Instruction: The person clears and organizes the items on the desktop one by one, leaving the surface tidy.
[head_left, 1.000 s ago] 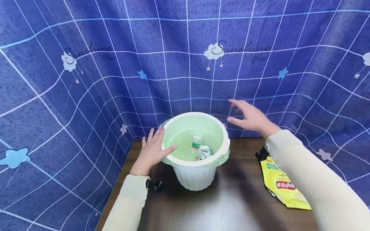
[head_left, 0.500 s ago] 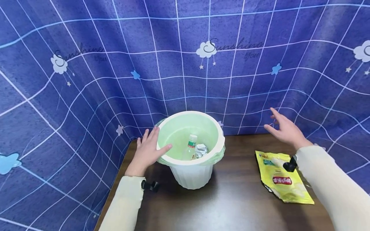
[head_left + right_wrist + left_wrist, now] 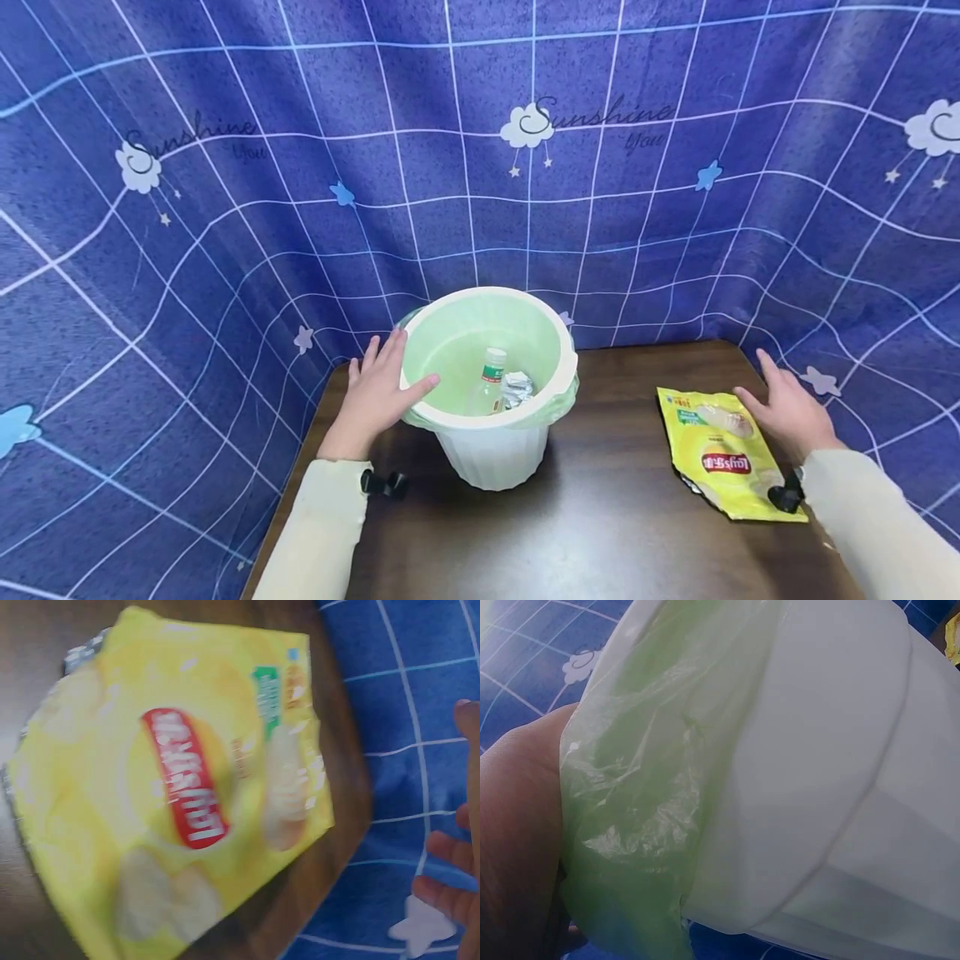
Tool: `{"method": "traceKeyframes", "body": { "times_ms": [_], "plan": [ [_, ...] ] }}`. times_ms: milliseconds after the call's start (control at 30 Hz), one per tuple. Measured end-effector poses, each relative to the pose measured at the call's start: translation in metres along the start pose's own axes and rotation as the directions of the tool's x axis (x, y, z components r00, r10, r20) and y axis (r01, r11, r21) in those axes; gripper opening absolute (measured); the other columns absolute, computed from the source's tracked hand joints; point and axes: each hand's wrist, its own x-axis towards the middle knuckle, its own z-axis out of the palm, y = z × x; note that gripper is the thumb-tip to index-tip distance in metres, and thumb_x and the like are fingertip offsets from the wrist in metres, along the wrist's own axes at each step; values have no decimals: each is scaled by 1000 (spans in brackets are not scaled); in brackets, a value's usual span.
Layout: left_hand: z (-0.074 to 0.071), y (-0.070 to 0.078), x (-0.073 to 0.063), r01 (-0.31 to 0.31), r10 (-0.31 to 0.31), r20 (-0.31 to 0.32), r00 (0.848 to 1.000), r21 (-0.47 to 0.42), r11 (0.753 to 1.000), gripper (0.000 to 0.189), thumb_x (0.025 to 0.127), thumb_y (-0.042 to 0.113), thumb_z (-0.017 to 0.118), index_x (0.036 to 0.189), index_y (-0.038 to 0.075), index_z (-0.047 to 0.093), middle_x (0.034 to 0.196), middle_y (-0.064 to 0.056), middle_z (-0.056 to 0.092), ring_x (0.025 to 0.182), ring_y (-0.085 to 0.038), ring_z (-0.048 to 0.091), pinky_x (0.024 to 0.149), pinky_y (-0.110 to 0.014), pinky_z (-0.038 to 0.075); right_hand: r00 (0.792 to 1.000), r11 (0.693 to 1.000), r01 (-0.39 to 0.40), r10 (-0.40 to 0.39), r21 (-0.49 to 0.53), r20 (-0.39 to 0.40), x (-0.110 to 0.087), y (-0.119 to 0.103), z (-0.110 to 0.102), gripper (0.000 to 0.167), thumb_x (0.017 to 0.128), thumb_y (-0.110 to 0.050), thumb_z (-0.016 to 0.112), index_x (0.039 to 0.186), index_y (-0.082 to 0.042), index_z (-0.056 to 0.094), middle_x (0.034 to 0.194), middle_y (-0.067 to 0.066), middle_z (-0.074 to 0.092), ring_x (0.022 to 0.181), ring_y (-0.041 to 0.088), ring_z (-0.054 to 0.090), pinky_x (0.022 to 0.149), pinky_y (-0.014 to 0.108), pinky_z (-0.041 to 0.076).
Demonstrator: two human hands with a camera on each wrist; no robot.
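Observation:
A white trash bin [image 3: 491,454] with a pale green liner bag [image 3: 641,825] folded over its rim stands on the brown table. My left hand [image 3: 378,392] rests on the left side of that rim, fingers spread and straight. Inside lie a white-capped bottle [image 3: 492,375] and a crumpled silvery wad [image 3: 517,389]. To the right, a yellow potato chip bag [image 3: 720,454], torn along one edge, lies flat on the table. My right hand [image 3: 793,412] hovers at that bag's right edge, fingers apart and holding nothing; in the right wrist view its fingertips [image 3: 442,896] stay off to the side.
The dark wooden table [image 3: 600,533] ends against a blue curtain [image 3: 420,100] with white grid lines, stars and clouds, which closes off the back and both sides. Bin and chip bag stand apart, with table surface between them.
My right hand has moved right and down, from beside the bin to the chip bag's right edge. The left hand stays on the rim. The head view has shifted slightly right.

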Motion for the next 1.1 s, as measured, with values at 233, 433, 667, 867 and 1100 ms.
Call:
{"method": "traceKeyframes", "body": {
  "times_ms": [233, 433, 667, 867, 1100],
  "plan": [
    [-2, 0, 1, 7, -7, 1, 1000, 1, 1000, 102, 90, 72, 54, 162, 8, 19, 167, -13, 21, 154, -43, 6, 113, -75, 4, 1000, 1000, -10, 10, 8, 20, -23, 10, 25, 95, 97, -53, 59, 162, -8, 6, 136, 45, 37, 114, 65, 45, 85, 77, 41],
    [2, -1, 3, 11, -11, 17, 1000, 3, 1000, 103, 90, 74, 51, 163, 9, 18, 168, -11, 19, 154, -41, 5, 114, -75, 4, 996, 1000, -21, 20, 13, 86, -40, 13, 40, 84, 102, -51, 50, 158, 1, 16, 135, 46, 38, 118, 65, 43, 87, 76, 41],
    [3, -2, 3, 17, -18, 15, 1000, 11, 1000, 103, 89, 75, 51, 163, 10, 18, 168, -9, 19, 155, -40, 4, 114, -74, 4, 979, 995, -94, 89, 19, 185, -49, 19, 51, 78, 101, -40, 54, 153, 7, 19, 128, 47, 41, 114, 64, 45, 90, 74, 41],
    [2, -2, 2, 15, -15, 13, 1000, 6, 1000, 103, 90, 74, 52, 162, 9, 18, 168, -12, 20, 154, -41, 4, 113, -75, 4, 965, 990, -133, 121, 37, 232, -53, 22, 58, 83, 93, -24, 64, 152, 11, 17, 126, 49, 40, 112, 64, 47, 90, 73, 41],
    [2, -1, 2, 17, -17, 16, 1000, 6, 1000, 101, 91, 71, 54, 162, 8, 18, 168, -12, 19, 154, -41, 5, 113, -75, 4, 964, 989, -143, 134, 24, 228, -59, 24, 61, 86, 82, -13, 68, 147, 15, 19, 114, 48, 47, 101, 61, 52, 85, 71, 45]
  ]
}}
